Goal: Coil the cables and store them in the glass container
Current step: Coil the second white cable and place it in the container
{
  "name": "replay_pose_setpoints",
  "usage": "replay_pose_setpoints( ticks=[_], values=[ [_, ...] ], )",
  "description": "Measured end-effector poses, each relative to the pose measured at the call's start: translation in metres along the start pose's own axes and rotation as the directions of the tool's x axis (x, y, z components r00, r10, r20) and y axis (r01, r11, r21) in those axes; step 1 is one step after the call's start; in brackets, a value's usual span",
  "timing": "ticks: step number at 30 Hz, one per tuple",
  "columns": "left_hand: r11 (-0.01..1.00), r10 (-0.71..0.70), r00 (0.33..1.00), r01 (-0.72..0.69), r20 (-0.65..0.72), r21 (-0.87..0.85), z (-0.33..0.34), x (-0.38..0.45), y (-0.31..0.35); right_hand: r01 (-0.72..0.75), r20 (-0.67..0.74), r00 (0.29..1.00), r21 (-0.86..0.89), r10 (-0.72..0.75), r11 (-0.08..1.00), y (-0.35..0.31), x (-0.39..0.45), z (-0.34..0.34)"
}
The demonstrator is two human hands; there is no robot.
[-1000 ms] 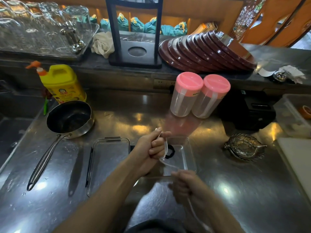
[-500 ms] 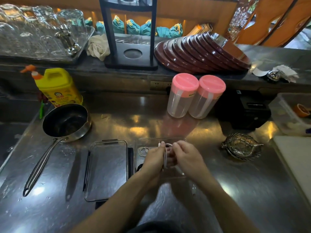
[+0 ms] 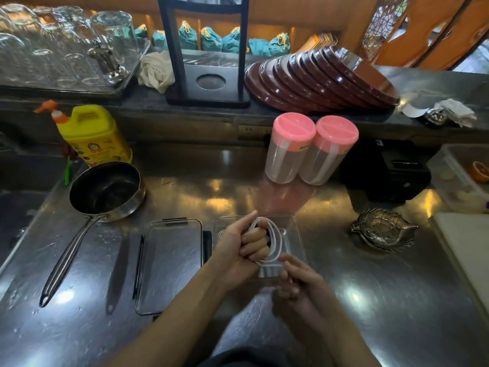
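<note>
White cable [image 3: 274,241], coiled in loops, sits in my left hand [image 3: 242,250], fingers curled round it, above the glass container [image 3: 296,234]. My right hand [image 3: 299,284], at 5 o'clock, is blurred; its fingers appear loosely spread. Coiling step: next, tuck the tail, lower coil in.
</note>
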State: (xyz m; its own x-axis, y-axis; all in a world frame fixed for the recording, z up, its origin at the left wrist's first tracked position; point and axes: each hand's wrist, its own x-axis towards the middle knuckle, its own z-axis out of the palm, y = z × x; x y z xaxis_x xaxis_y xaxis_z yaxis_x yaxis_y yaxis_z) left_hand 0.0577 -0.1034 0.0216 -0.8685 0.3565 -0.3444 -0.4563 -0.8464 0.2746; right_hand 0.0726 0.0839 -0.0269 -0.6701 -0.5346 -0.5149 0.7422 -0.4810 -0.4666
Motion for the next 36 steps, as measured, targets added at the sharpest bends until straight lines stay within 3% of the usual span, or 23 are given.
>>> replay_pose_setpoints(
  ticks=[3,7,11,15,17,22,32,36],
  values=[
    [0.999,0.011,1.0,-0.01,0.022,-0.053,-0.003,-0.001,0.001,0.066,-0.011,0.998,0.304,-0.066,0.95,-0.004,0.004,-0.01],
    [0.997,-0.006,0.997,0.012,0.076,-0.08,0.001,-0.003,-0.004,0.063,0.034,0.996,0.397,-0.083,0.916,0.005,0.014,-0.005],
    [0.999,-0.043,0.997,0.044,0.071,-0.018,0.003,-0.002,-0.009,0.01,0.083,0.996,0.331,-0.04,0.944,0.006,0.018,0.006],
    [0.995,-0.046,0.999,0.045,0.02,0.09,-0.002,0.001,-0.012,-0.017,0.017,1.0,0.027,0.017,0.999,-0.006,0.013,0.021],
    [0.988,-0.024,0.999,0.026,-0.021,0.153,-0.003,0.001,-0.013,-0.026,0.006,1.0,-0.044,0.026,0.999,-0.008,0.011,0.024],
    [0.932,0.028,0.984,0.037,-0.174,0.36,0.007,0.002,-0.014,0.022,0.045,0.999,-0.009,-0.022,1.0,-0.006,0.012,0.027],
    [0.959,-0.073,0.981,0.119,-0.182,0.258,0.022,-0.008,0.003,0.081,0.172,0.982,0.003,-0.08,0.997,-0.016,0.013,0.034],
    [0.962,0.038,0.967,0.032,-0.252,0.27,0.02,-0.005,0.002,0.089,0.207,0.974,0.011,-0.089,0.996,-0.017,0.015,0.041]
  ],
)
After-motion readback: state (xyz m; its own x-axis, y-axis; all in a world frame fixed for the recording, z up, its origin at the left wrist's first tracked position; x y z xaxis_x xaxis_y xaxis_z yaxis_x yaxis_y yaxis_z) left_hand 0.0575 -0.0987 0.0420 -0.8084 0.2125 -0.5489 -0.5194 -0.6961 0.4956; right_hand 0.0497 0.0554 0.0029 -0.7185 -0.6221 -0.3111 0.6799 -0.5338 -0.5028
